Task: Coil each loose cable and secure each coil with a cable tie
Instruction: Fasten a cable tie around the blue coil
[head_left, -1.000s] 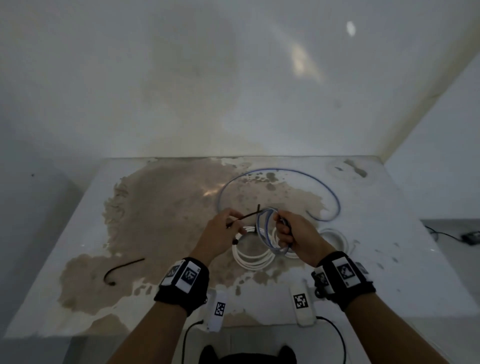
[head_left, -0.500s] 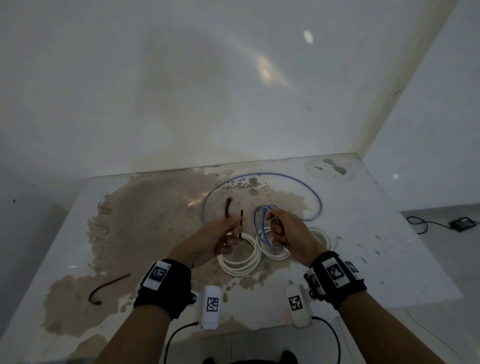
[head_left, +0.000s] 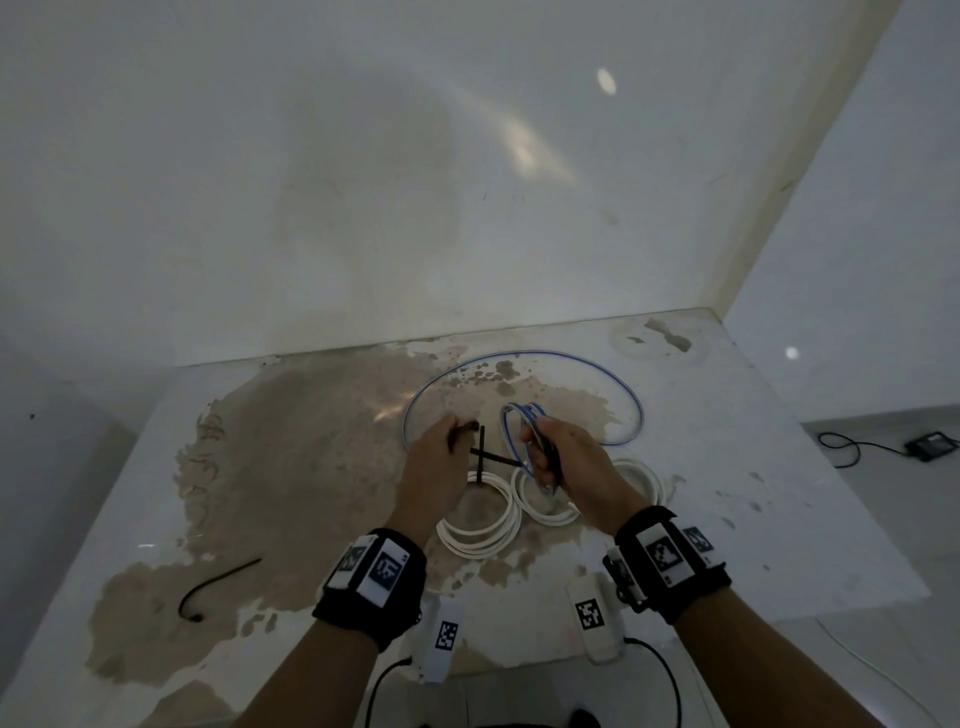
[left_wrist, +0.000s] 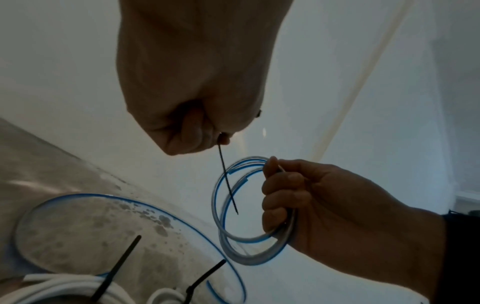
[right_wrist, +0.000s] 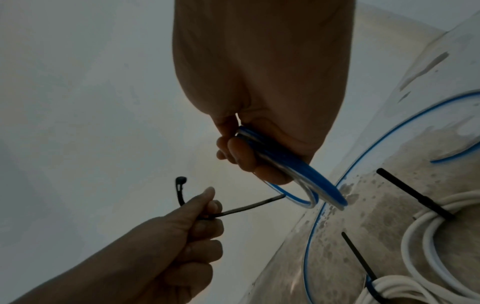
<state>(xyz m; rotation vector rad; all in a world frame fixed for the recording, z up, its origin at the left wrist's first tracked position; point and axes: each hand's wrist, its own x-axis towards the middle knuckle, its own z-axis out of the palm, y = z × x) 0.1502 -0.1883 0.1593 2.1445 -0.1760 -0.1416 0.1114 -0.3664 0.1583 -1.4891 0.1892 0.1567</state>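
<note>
Left hand (head_left: 434, 470) pinches black cable tie (right_wrist: 249, 206), tip poking into blue coil (left_wrist: 233, 207). Right hand (head_left: 571, 467) fingers curl round that coil, held above the table (head_left: 779, 493). Two tied white coils (head_left: 480, 527) lie beneath.

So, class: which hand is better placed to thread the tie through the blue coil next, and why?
Left. The left hand already pinches the black cable tie, its tip at the blue coil; the right hand is busy gripping that coil.
</note>
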